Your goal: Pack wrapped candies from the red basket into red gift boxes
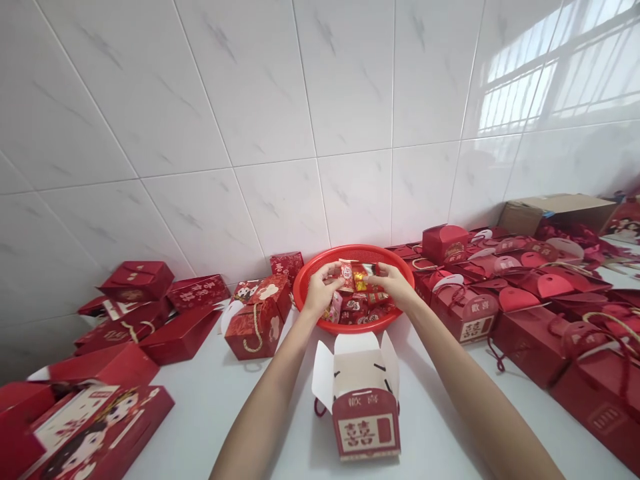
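Note:
A red plastic basket (306, 265) holds a pile of wrapped candies (354, 305), mostly red with some gold and pink. My left hand (323, 288) is over the basket's left side, pinching a red-and-white candy packet (346, 275) between thumb and fingers. Over the right side, my right hand (395, 284) has its fingers closed on a wrapped candy (369, 269) with a dark and pale wrapper; the fingers partly cover it. Between my forearms stands an open red gift box (367, 427) with its flaps up and white inner faces showing.
Many closed red gift boxes (533, 333) crowd the right of the white table (200, 413). More red boxes (187, 330) lie on the left, some stacked. An open cardboard carton (560, 207) sits at the back right. A tiled wall (270, 200) rises behind the basket.

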A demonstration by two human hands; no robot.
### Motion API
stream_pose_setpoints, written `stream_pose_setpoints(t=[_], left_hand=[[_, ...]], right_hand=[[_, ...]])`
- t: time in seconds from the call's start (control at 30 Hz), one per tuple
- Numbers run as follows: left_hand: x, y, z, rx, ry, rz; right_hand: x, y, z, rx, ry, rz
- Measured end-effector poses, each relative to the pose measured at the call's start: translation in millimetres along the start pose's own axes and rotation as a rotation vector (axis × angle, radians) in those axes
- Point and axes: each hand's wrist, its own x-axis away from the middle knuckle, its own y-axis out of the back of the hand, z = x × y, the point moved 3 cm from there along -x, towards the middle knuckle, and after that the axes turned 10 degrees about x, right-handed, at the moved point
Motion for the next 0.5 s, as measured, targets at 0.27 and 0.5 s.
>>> stream_pose_setpoints(t=[0.27, 0.5], left_hand=[[1.3, 4.2, 0.9, 0.047, -0.002, -0.107], [2.7, 4.5, -2.4, 0.067, -0.078, -0.109]], right_hand=[[-1.6, 2.0, -0.2, 0.046, -0.025, -0.122], [2.9, -3.1, 5.3, 0.143, -0.059, 0.066]])
